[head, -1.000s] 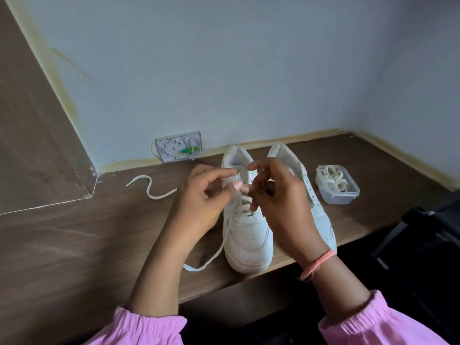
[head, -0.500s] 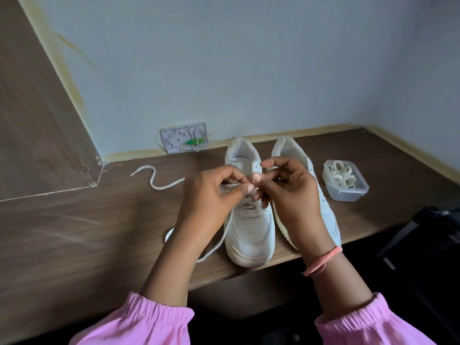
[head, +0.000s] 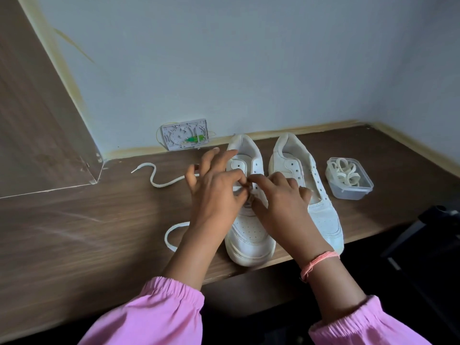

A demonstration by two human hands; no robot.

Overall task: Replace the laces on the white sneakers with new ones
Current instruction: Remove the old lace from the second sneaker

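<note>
Two white sneakers stand side by side on the wooden desk, toes toward me. Over the eyelets of the left sneaker [head: 249, 232], my left hand [head: 216, 192] pinches a white lace [head: 171, 235] between thumb and forefinger, its other fingers spread. That lace trails in a loop off the shoe's left side. My right hand [head: 278, 200] meets it at the same eyelet row, fingertips pressing on the tongue; its grip is hidden. The right sneaker [head: 321, 207] shows bare eyelets with no lace.
A loose white lace [head: 154, 178] lies curled on the desk [head: 74, 232] at the left. A clear plastic tub [head: 351, 180] holding coiled laces sits right of the shoes. A white plastic panel [head: 184, 134] leans on the wall. A dark chair [head: 423, 232] stands at the right.
Both hands have come down from above the shoe onto the left sneaker's eyelets. The lace loop at the left has shifted, and the camera has moved closer.
</note>
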